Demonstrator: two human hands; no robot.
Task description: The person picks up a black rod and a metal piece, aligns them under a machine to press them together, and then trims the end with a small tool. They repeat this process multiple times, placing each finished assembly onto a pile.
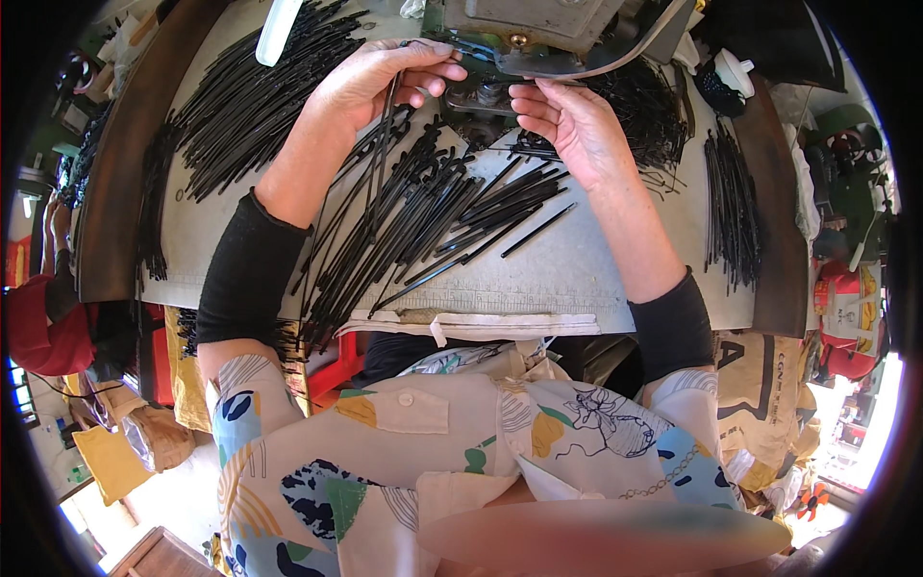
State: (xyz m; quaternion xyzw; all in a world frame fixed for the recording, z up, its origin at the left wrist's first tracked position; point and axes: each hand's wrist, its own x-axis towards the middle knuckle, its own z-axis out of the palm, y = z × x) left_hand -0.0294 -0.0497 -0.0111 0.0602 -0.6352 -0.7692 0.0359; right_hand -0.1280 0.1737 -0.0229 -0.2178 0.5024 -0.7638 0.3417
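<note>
Past the left side of the worktop (596, 260) is a co-worker in red (48, 332); lower down are a yellow bag (111, 464) and brown wooden furniture (163, 555). On the right, a brown sack (760, 394) with dark print appears near a red-and-white bag (851, 308), with an orange bladed object (812, 501) lower down.

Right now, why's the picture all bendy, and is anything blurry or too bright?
In the head view, the fisheye lens bows the brown table edge and leaves black corners; in that head view, a smooth blurred patch sits at the bottom; also in the head view, white glare washes out detail near the right rim, while the black rods look fairly clear.
</note>
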